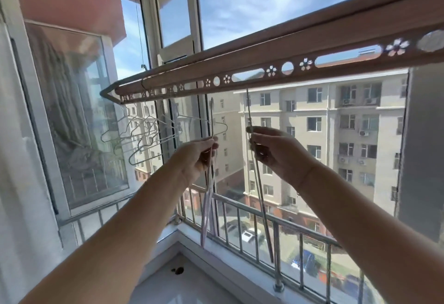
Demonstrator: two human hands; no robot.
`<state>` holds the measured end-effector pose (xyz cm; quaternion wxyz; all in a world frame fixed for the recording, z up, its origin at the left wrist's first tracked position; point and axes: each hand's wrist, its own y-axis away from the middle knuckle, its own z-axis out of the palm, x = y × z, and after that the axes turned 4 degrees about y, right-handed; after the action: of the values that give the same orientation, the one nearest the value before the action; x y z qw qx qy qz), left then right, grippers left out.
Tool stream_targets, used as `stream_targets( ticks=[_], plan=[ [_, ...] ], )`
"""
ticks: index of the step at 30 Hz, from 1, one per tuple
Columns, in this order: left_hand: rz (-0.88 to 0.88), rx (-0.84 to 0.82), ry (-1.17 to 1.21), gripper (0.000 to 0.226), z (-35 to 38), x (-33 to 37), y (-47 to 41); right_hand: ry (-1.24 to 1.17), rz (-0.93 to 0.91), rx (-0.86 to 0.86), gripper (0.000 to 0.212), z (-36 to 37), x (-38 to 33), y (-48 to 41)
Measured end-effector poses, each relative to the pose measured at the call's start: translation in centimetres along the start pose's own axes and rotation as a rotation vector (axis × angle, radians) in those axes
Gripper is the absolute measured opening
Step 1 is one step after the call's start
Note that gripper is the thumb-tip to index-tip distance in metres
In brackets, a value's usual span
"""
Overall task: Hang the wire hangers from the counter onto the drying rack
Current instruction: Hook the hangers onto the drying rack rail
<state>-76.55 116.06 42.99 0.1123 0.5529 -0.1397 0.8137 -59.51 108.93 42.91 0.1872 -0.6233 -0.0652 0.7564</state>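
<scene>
Right hand [276,151] pinches the grey wire hanger [261,198] at its neck. Hook runs straight up from the grip to the drying rack [336,41]; whether it is seated, cannot tell. Left hand [198,159] grips the pale hangers [207,207], their hook just below the rack. Hung hangers [144,133] lie left of both grips.

Both bare arms stretch up and forward toward the drying rack [312,44], the forearms converging from the lower corners. The left hand [198,157] is raised below the rack, palm turned inward, its fingertips pinching a bunch of pale hangers [208,198]. The right hand [276,150] is near it, also under the rack, with thumb and fingers curled round a single hanger [260,198].
</scene>
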Motion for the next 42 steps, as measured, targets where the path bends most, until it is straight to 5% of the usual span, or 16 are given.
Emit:
stream_targets(
  ticks=[22, 42],
  plan=[
    [-0.041, -0.283, 0.106, 0.016, -7.2, 5.4, -21.8, 0.134, -0.041, 0.325, 0.022, 6.7, 3.4, -17.2],
    [-0.113, -0.430, 0.213, 0.016, -6.8, 5.0, -25.0, 0.149, -0.036, 0.435, 0.015, 6.5, 4.8, -18.5]
  ],
)
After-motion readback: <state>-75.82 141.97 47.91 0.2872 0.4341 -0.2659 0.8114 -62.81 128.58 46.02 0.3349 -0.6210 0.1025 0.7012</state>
